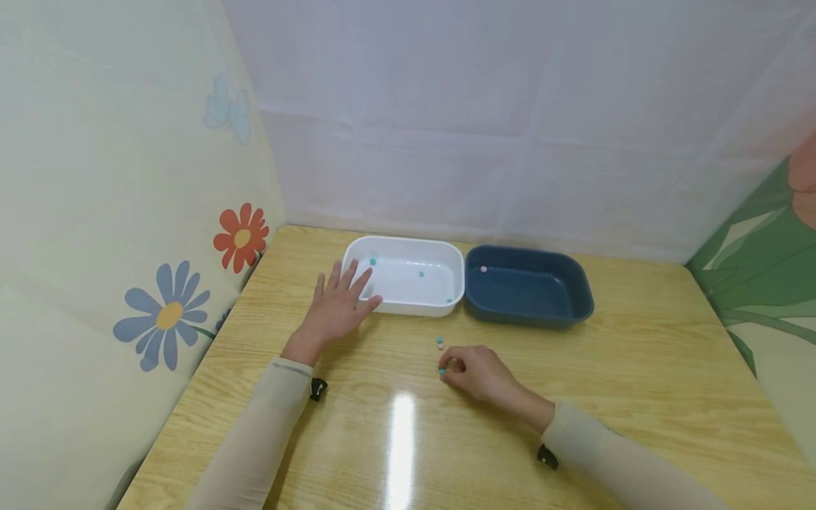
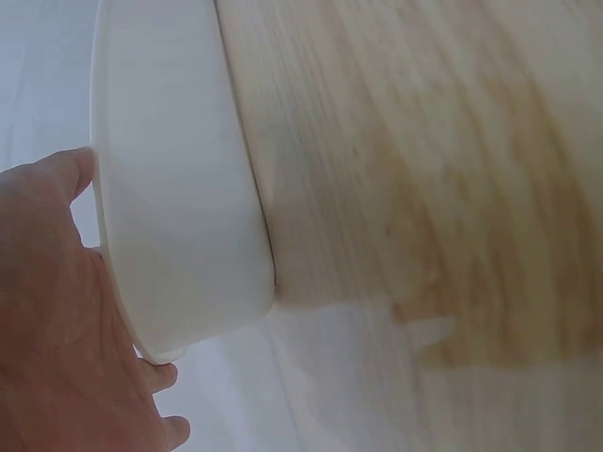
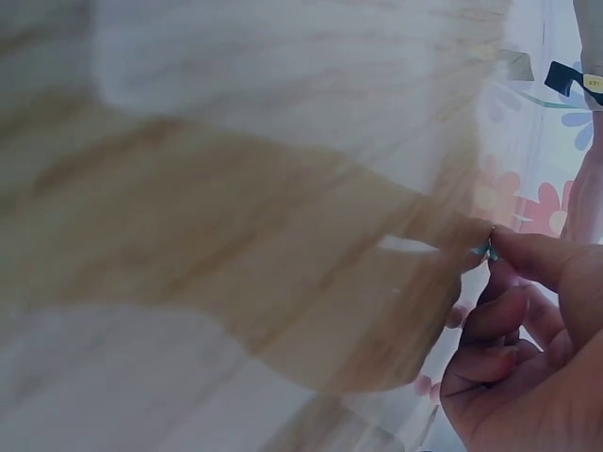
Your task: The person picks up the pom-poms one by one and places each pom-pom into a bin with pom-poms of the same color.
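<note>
Spread over the left end of a white tray is my left hand, its fingers extended; the left wrist view shows it touching the tray's rim. My right hand pinches a small teal bead between thumb and index finger, at the tabletop. Just beyond those fingertips lie another teal bead and a pink bead, close together. Inside the white tray are teal beads, one near the back left. A pink bead sits in the dark blue tray.
Both trays stand side by side on the wooden table, near a white cloth backdrop. Flower-printed panels flank the table at left and right. A bright light reflection shows on the front of the tabletop.
</note>
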A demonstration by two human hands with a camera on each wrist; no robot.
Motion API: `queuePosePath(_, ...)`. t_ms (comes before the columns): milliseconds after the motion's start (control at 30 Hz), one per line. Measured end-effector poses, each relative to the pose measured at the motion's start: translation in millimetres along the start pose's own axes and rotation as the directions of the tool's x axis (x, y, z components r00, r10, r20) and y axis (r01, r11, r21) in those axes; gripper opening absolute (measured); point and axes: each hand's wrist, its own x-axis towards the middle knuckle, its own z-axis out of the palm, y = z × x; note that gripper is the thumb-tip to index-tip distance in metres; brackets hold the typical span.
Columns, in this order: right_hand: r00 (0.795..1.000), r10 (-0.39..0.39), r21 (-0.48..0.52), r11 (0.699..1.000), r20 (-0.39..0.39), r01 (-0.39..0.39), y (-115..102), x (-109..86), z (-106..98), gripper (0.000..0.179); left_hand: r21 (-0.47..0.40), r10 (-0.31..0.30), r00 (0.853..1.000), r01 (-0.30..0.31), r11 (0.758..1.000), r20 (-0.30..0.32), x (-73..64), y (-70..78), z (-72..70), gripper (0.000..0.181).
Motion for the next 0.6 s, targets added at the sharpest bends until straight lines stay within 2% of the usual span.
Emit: queuePosePath(600,0.999,0.04,0.028,0.999,-0.019,-0.04,-7.2,-0.7,-6.3,0.005,-0.001,-0.001,1.0,0.001,1.0,0.001,0.3,-0.2,0.9,0.077)
